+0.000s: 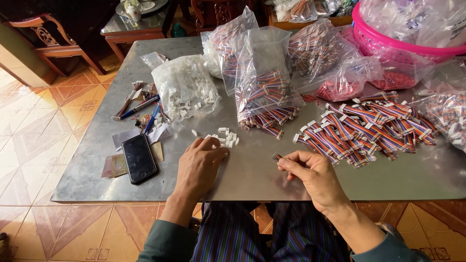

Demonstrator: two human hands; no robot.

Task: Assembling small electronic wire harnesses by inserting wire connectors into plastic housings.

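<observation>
My left hand (200,163) rests palm down on the grey metal table (252,174), its fingertips on a small heap of white plastic connector housings (224,137). My right hand (310,173) pinches one short multicoloured ribbon cable (277,157) by its end, just above the table. A big loose pile of the same striped cables with white plugs (369,127) lies to the right of that hand. Whether the left fingers have picked up a housing is hidden.
A clear bag of white housings (187,87) and several bags of cables (264,80) stand behind. A black phone (139,158), banknotes, papers and pens lie at the left. A pink basket (388,46) sits back right. Tiled floor surrounds the table.
</observation>
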